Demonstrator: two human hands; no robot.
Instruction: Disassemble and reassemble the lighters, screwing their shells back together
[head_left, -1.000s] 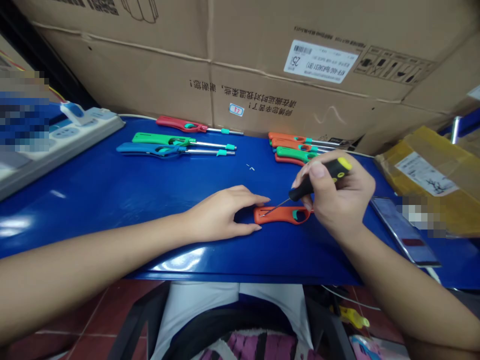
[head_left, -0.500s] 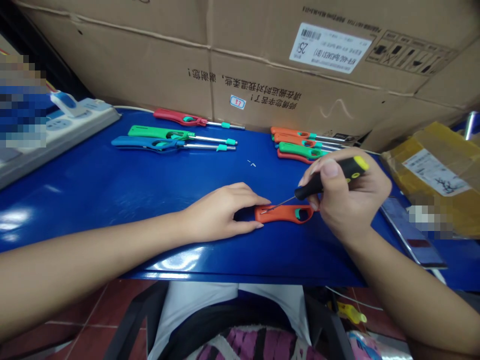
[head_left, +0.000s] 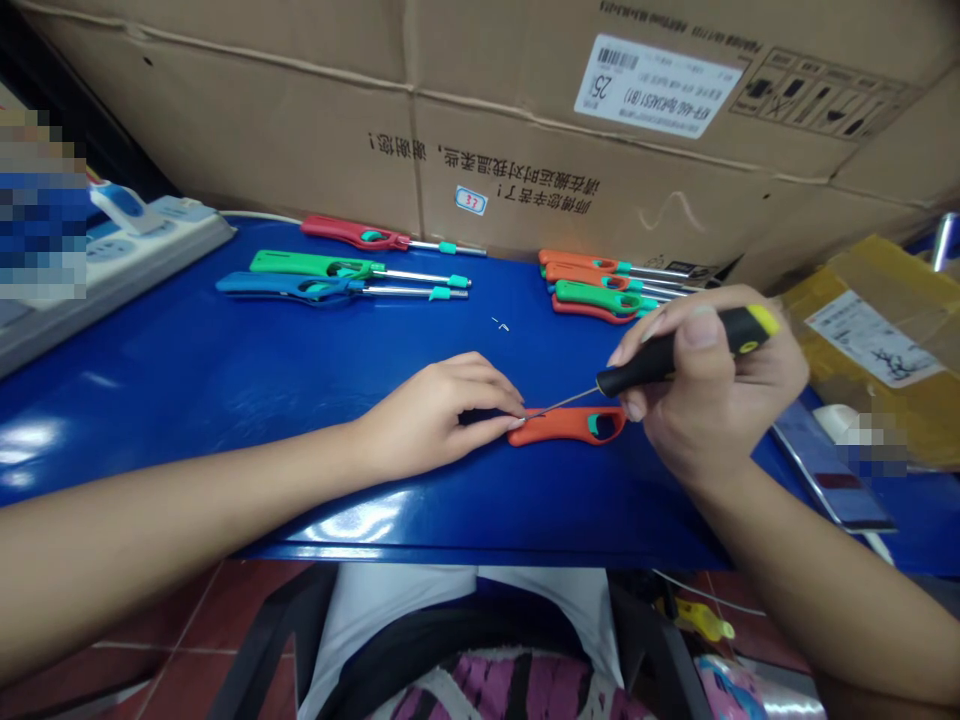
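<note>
On the blue table lies an orange lighter (head_left: 564,428) with a turquoise trigger, its handle end toward my left hand (head_left: 442,415). Thumb and forefinger of that hand are pinched together at the handle end, by the screwdriver's tip; whatever is between them is too small to make out. My right hand (head_left: 724,385) grips a black and yellow screwdriver (head_left: 637,368), tilted with its thin shaft running down left over the lighter. Fingers of the right hand hide the lighter's front end.
Behind lie a red lighter (head_left: 349,233), a green lighter (head_left: 300,264) and a blue lighter (head_left: 285,287). Several more lighters (head_left: 581,268) are grouped right. A cardboard box (head_left: 300,120) walls the back. A power strip (head_left: 150,245) stands left; a phone (head_left: 825,465) and yellow-taped parcel (head_left: 862,280) lie right.
My left thumb and forefinger, apart around the lighter's end before, have closed together at the screwdriver's tip. My right hand has moved slightly right with the screwdriver, whose tip has drawn back a little.
</note>
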